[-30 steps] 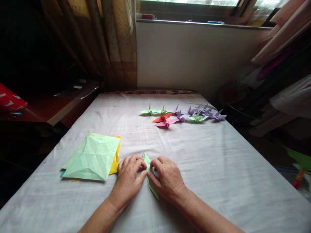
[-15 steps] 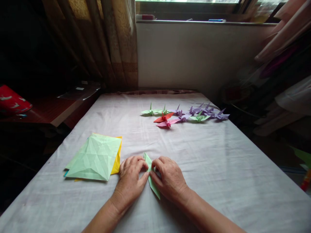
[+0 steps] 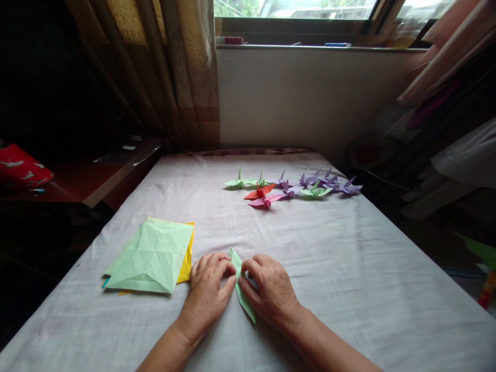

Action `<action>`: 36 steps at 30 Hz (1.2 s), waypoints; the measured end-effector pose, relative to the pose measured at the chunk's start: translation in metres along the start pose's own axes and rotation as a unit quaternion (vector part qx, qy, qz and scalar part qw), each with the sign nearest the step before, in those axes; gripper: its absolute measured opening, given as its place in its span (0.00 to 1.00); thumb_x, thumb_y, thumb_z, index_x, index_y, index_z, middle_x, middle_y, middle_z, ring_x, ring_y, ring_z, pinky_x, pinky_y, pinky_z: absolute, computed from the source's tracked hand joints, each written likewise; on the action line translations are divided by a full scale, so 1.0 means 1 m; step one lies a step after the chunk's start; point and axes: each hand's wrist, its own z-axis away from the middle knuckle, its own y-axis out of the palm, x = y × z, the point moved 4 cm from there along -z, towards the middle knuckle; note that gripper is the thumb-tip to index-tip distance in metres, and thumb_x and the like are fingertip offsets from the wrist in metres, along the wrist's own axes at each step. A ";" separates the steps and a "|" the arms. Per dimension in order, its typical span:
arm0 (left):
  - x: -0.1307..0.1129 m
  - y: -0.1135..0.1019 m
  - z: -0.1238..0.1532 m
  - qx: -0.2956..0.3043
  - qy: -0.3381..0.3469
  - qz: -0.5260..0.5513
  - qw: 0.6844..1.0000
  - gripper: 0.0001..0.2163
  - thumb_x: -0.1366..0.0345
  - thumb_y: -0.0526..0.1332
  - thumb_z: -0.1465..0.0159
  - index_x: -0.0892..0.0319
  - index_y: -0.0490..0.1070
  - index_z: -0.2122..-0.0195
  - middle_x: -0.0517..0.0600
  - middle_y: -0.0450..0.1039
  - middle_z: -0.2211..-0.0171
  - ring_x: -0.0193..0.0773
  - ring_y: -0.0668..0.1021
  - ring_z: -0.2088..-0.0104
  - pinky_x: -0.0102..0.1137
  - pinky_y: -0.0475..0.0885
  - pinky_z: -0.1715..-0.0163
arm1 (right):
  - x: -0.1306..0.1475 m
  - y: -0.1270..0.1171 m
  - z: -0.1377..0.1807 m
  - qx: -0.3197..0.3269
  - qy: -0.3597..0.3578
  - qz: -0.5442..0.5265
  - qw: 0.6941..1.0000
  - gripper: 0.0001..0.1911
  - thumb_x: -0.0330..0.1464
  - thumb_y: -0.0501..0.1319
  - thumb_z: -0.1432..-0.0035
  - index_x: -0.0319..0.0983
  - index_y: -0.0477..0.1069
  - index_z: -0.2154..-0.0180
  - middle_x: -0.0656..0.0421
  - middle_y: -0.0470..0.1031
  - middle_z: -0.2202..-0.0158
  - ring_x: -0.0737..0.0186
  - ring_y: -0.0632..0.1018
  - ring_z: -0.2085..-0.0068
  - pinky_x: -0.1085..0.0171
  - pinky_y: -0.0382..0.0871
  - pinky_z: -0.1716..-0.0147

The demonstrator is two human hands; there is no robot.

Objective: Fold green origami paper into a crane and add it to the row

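Note:
A narrow folded piece of light green paper [image 3: 241,283] lies on the white cloth of the table [image 3: 349,268], close to me. My left hand [image 3: 207,294] presses on its left side with fingers curled and thumb against the fold. On the right side my right hand [image 3: 269,289] does the same, with fingertips pinched on the paper. Most of the piece is hidden under both hands; only its two pointed ends show.
A stack of creased paper sheets [image 3: 153,256], green on top with yellow beneath, lies left of my hands. Several finished paper cranes [image 3: 294,186] in green, red, pink and purple sit farther back. A wall, curtains and a window stand behind; a dark wooden shelf [image 3: 96,175] is at left.
My hands and the green piece stay in the same place on the cloth. The camera has tilted slightly, showing more of the window.

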 end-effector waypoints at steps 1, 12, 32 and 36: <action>0.000 0.001 0.000 0.000 -0.001 -0.001 1.000 0.04 0.69 0.63 0.39 0.52 0.73 0.65 0.47 0.74 0.55 0.45 0.73 0.51 0.43 0.64 0.49 | 0.000 0.000 0.000 0.000 0.000 0.004 1.000 0.01 0.31 0.62 0.43 0.41 0.70 0.67 0.61 0.70 0.70 0.62 0.70 0.67 0.64 0.57 0.65; -0.001 0.000 0.001 -0.001 -0.001 0.000 1.000 0.04 0.69 0.62 0.40 0.52 0.72 0.66 0.47 0.74 0.55 0.45 0.72 0.51 0.43 0.63 0.48 | 0.003 0.000 -0.001 -0.012 -0.009 0.031 0.999 0.01 0.31 0.61 0.43 0.41 0.70 0.68 0.60 0.70 0.70 0.61 0.70 0.66 0.64 0.56 0.65; -0.002 -0.003 0.002 -0.005 0.012 0.004 1.000 0.04 0.68 0.62 0.39 0.52 0.73 0.65 0.48 0.74 0.54 0.45 0.72 0.51 0.43 0.65 0.48 | 0.001 0.000 -0.002 0.005 -0.001 0.015 1.000 0.01 0.30 0.61 0.42 0.41 0.71 0.67 0.60 0.70 0.70 0.62 0.71 0.66 0.65 0.57 0.65; -0.003 -0.002 0.002 -0.004 0.012 -0.006 1.000 0.03 0.68 0.62 0.39 0.52 0.72 0.65 0.48 0.74 0.55 0.45 0.72 0.51 0.42 0.65 0.49 | 0.001 0.001 -0.003 0.009 0.002 0.024 1.000 0.01 0.30 0.61 0.42 0.41 0.71 0.67 0.60 0.70 0.70 0.61 0.71 0.66 0.64 0.56 0.65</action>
